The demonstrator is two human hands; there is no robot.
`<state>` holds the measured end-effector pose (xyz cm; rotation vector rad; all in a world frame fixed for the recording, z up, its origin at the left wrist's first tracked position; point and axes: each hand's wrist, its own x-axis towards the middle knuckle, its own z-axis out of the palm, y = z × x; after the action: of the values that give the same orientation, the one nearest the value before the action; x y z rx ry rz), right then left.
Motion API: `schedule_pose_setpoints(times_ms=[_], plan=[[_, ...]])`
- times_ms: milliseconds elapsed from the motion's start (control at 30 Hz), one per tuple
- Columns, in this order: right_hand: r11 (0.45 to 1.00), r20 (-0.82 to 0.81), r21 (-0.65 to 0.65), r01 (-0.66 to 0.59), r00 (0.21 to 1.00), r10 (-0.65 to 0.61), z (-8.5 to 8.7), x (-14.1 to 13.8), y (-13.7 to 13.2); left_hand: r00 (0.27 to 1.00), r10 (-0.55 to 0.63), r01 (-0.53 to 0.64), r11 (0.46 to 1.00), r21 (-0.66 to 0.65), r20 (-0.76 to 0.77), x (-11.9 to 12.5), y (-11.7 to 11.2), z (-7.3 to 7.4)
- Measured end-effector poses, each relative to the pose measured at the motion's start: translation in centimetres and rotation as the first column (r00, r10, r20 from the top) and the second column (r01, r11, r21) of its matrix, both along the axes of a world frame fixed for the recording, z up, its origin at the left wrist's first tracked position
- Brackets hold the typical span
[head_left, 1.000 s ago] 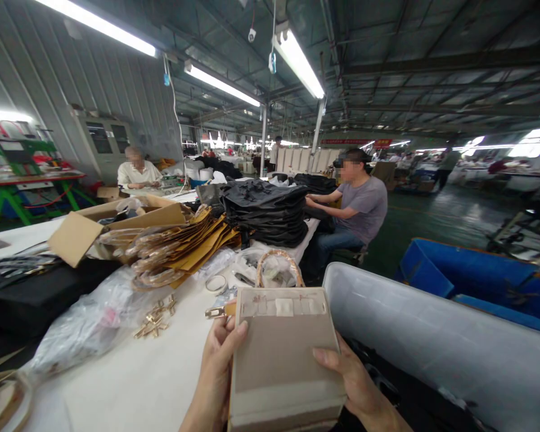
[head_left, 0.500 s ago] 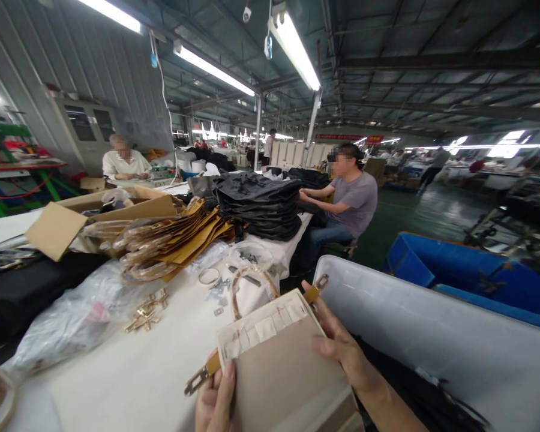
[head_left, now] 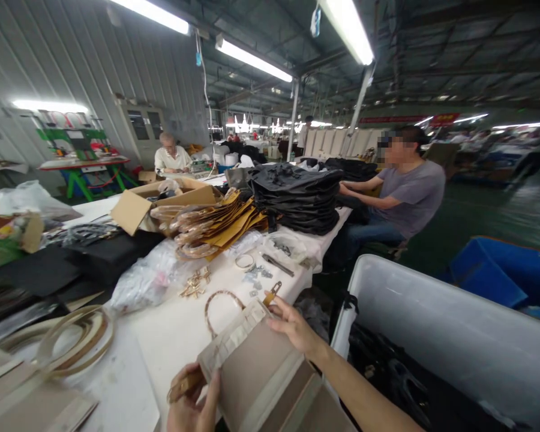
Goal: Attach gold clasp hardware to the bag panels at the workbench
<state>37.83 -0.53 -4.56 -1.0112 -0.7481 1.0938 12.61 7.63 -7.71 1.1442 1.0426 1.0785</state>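
Observation:
I hold a beige handbag (head_left: 261, 375) over the near edge of the white table (head_left: 180, 327), tilted with its taped top toward the upper left. My left hand (head_left: 191, 405) grips its lower left corner by a tan strap tab. My right hand (head_left: 292, 327) pinches the top right corner, next to a brass clasp (head_left: 272, 294). The bag's woven loop handle (head_left: 218, 300) lies against the table behind it.
Gold hardware (head_left: 193, 288), a plastic bag (head_left: 146, 279), tan handles (head_left: 211, 228), an open carton (head_left: 162, 201) and stacked black bags (head_left: 299, 201) cover the table. A white bin (head_left: 436, 327) and blue crates (head_left: 499, 273) stand on the right. A seated person (head_left: 400, 192) works beyond; another person (head_left: 171, 157) sits far back.
The view has swung left and down. The bag has turned further, its top now pointing upper left. My left hand slid to the lower strap tab, and my right hand stays on the upper corner.

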Motion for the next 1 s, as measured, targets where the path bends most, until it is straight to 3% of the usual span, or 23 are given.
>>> schedule_pose_setpoints(times_ms=[167, 333, 433, 500, 600, 667, 767, 833, 900, 1000], plan=[[0.997, 0.107, -0.078, 0.007, 0.994, 0.002, -2.5, -0.6, 3.6, 0.979, -0.030, 0.040, 0.998, 0.048, -0.199, -1.9, 2.1, 1.4], [0.988, 0.260, -0.145, 0.056, 0.965, -0.016, -4.4, -0.8, 5.3, 0.951, -0.009, 0.036, 0.996, 0.080, -0.310, -3.1, 3.8, 0.4], [0.987, 0.342, -0.125, 0.097, 0.938, -0.049, -5.4, -0.8, 5.8, 0.906, -0.030, 0.098, 0.985, 0.139, -0.423, -3.8, 4.4, 0.0], [0.984, 0.389, -0.119, 0.135, 0.918, -0.079, -5.7, -0.8, 5.9, 0.798, 0.022, 0.186, 0.942, 0.280, -0.602, -4.0, 4.5, 0.3], [0.979, 0.405, -0.141, 0.149, 0.911, -0.080, -5.6, -0.8, 5.8, 0.618, 0.231, 0.354, 0.772, 0.528, -0.752, -3.8, 4.5, 1.4], [0.976, 0.398, -0.156, 0.152, 0.914, -0.079, -5.3, -0.9, 5.7, 0.612, 0.267, 0.447, 0.661, 0.603, -0.745, -3.0, 4.5, 2.1], [0.969, 0.369, -0.190, 0.159, 0.926, -0.080, -4.8, -1.2, 5.7, 0.680, 0.118, 0.547, 0.575, 0.608, -0.723, -0.7, 4.6, 2.7], [0.964, 0.359, -0.221, 0.147, 0.931, -0.059, -4.7, -1.5, 5.9, 0.685, 0.004, 0.601, 0.562, 0.568, -0.728, 1.4, 4.8, 2.9], [0.966, 0.386, -0.224, 0.130, 0.922, -0.035, -4.7, -1.6, 6.2, 0.646, -0.056, 0.648, 0.566, 0.509, -0.761, 3.6, 5.1, 2.9], [0.977, 0.518, -0.176, 0.117, 0.855, -0.009, -4.8, -1.4, 6.5, 0.566, -0.021, 0.664, 0.604, 0.441, -0.824, 6.2, 5.8, 2.6]])
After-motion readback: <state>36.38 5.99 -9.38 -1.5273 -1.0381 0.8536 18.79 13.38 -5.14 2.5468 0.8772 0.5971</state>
